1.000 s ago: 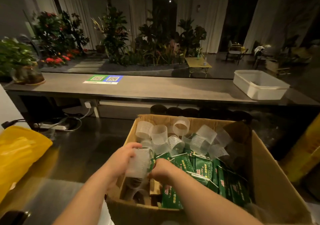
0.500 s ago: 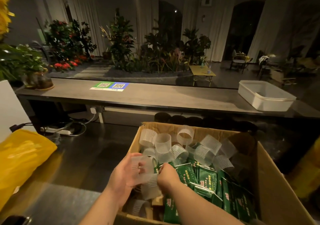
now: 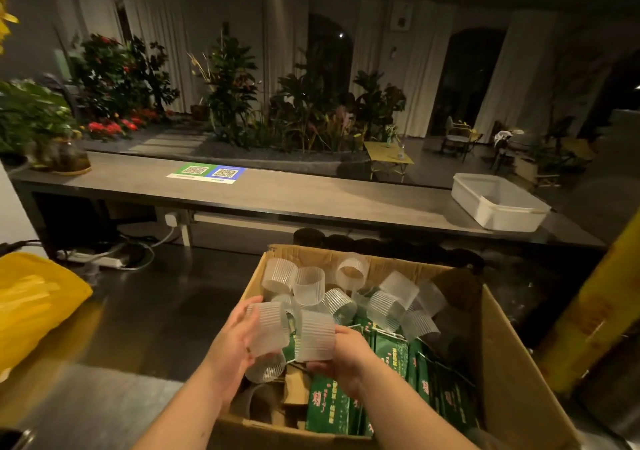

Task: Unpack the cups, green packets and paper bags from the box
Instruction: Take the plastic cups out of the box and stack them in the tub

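A person's left grip (image 3: 239, 342) was curled round one ribbed cup (image 3: 268, 328) and the right grip (image 3: 343, 356) round a second cup (image 3: 317, 335), held side by side just above the open box (image 3: 512, 363) on the dark worktop (image 3: 138, 328). Loose cups (image 3: 308, 285) lay jumbled at its far end, green packets (image 3: 391, 349) crowded its right side, and brown paper (image 3: 294, 390), possibly the bags, showed near the front. With the box so full, the unpacking looked barely begun.

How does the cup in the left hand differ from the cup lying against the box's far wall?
The left-hand cup is gripped by the left hand, roughly upright; the far-wall cup lies loose on its side, mouth toward the camera. Both are ribbed and translucent.
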